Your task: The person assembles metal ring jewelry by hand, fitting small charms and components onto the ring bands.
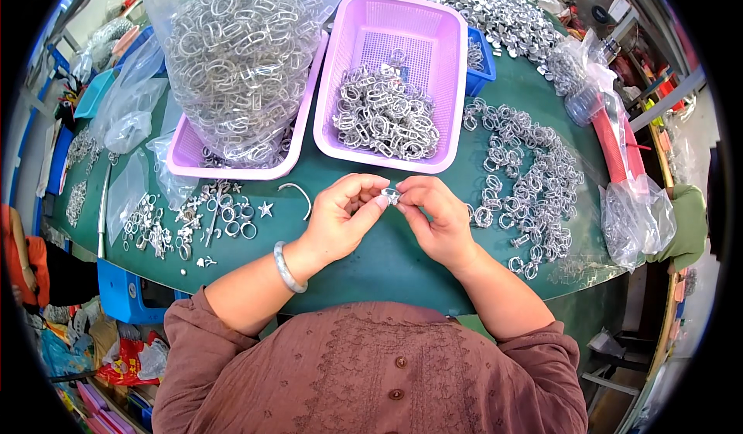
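Observation:
Above the near part of the green table (364, 268), my left hand (340, 213) and my right hand (439, 219) meet fingertip to fingertip. Both pinch one small silver metal piece (392, 196); the fingers cover part of it, so its exact kind is hard to make out. Just beyond my hands stands a purple plastic basket (395, 46) with a heap of silver metal links (387, 117) in it. To my right, many loose silver ring-like pieces (534, 175) spread over the tabletop.
A clear bag of silver links (240, 55) fills a second purple basket (228, 173) at the far left. Rings and small metal parts (232, 217) lie left of my hands, beside a curved strip (300, 194). A blue bin (481, 82) and flat silver pieces (495, 12) sit farther back.

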Available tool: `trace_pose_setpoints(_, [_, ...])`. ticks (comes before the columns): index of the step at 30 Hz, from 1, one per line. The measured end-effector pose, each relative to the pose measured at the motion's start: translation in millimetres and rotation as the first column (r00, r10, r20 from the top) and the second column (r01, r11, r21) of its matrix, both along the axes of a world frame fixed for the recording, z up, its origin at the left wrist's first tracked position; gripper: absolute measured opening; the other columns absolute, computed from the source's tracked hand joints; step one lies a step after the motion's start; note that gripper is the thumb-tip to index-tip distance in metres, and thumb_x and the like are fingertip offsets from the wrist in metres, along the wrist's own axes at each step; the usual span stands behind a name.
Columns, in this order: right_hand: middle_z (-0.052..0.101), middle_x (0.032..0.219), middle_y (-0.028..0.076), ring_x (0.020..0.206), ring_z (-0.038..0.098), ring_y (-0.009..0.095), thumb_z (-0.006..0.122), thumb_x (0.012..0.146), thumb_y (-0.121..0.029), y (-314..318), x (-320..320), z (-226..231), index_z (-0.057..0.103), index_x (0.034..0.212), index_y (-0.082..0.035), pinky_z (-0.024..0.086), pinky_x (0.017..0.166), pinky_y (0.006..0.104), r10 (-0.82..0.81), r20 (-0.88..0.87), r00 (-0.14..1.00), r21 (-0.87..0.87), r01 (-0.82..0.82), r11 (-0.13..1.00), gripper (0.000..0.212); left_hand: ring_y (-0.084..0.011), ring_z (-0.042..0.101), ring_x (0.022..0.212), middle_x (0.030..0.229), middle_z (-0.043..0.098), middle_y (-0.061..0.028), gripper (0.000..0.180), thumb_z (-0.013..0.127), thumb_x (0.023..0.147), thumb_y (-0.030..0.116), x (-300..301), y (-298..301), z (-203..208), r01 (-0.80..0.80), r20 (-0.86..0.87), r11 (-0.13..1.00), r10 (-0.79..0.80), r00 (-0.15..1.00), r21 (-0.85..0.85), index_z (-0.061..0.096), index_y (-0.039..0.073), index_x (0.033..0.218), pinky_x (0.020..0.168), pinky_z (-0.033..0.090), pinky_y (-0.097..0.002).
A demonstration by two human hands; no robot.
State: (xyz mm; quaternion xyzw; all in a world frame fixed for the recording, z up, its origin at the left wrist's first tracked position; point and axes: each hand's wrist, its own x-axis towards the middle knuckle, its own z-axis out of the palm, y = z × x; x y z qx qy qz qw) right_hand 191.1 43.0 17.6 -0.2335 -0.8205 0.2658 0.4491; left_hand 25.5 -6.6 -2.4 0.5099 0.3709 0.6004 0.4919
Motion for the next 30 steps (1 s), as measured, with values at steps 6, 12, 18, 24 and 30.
trace_pose_setpoints(6, [0.059, 0.091, 0.012, 0.073, 0.060, 0.024, 0.063, 0.073, 0.004, -2.0, -0.5, -0.2, 0.055, 0.083, -0.002, 0.049, 0.061, 0.0291, 0.006, 0.009, 1.000, -0.023, -0.005, 1.000, 0.014, -0.0089, 0.055, 0.085, 0.094, 0.058, -0.0047, 0.023, 0.050, 0.086, -0.004, -0.1, -1.0, -0.2, 0.001, 0.001, 1.000, -0.001, 1.000, -0.012, 0.053, 0.000, 0.108, 0.076, 0.046, -0.0232])
trace_pose_setpoints(12, [0.059, 0.090, 0.012, 0.075, 0.060, 0.025, 0.063, 0.073, 0.004, -2.0, -0.7, -2.5, 0.055, 0.085, -0.002, 0.049, 0.062, 0.0292, 0.007, -0.010, 1.000, -0.048, -0.007, 0.999, 0.015, -0.0091, 0.055, 0.085, 0.094, 0.058, -0.0048, 0.023, 0.048, 0.086, -0.003, -0.9, -1.3, -1.1, 0.010, -0.004, 1.000, -0.010, 1.000, -0.016, 0.053, -0.001, 0.108, 0.077, 0.046, -0.0234])
trace_pose_setpoints(18, [0.059, 0.090, 0.013, 0.076, 0.061, 0.025, 0.063, 0.073, 0.005, -1.1, -0.3, -1.9, 0.055, 0.085, -0.001, 0.049, 0.063, 0.0297, 0.003, -0.008, 1.000, -0.050, -0.003, 0.999, 0.016, -0.0088, 0.055, 0.085, 0.094, 0.058, -0.0047, 0.024, 0.047, 0.086, -0.004, -0.8, -1.4, 0.2, 0.010, 0.012, 1.000, -0.009, 1.000, -0.025, 0.053, -0.001, 0.109, 0.077, 0.046, -0.0234])
trace_pose_setpoints(24, [0.059, 0.090, 0.013, 0.076, 0.061, 0.025, 0.063, 0.072, 0.006, 0.6, 0.2, -4.7, 0.054, 0.085, -0.001, 0.049, 0.063, 0.0296, 0.002, -0.013, 1.000, -0.062, -0.002, 0.998, 0.017, -0.0091, 0.055, 0.085, 0.094, 0.057, -0.0044, 0.024, 0.047, 0.086, -0.004, -0.5, -0.8, 0.4, -0.004, -0.028, 1.000, 0.005, 1.000, 0.005, 0.053, 0.000, 0.109, 0.078, 0.046, -0.0235])
trace_pose_setpoints(30, [0.059, 0.093, 0.011, 0.079, 0.061, 0.019, 0.060, 0.075, 0.008, 0.8, 1.6, -8.2, 0.055, 0.090, 0.000, 0.050, 0.065, 0.0273, 0.043, -0.040, 0.998, -0.166, -0.049, 0.985, 0.017, -0.0098, 0.055, 0.087, 0.095, 0.057, -0.0045, 0.024, 0.050, 0.085, -0.004, -0.6, 0.2, -2.2, -0.023, -0.059, 0.999, 0.025, 0.998, 0.037, 0.054, 0.000, 0.109, 0.078, 0.046, -0.0236])
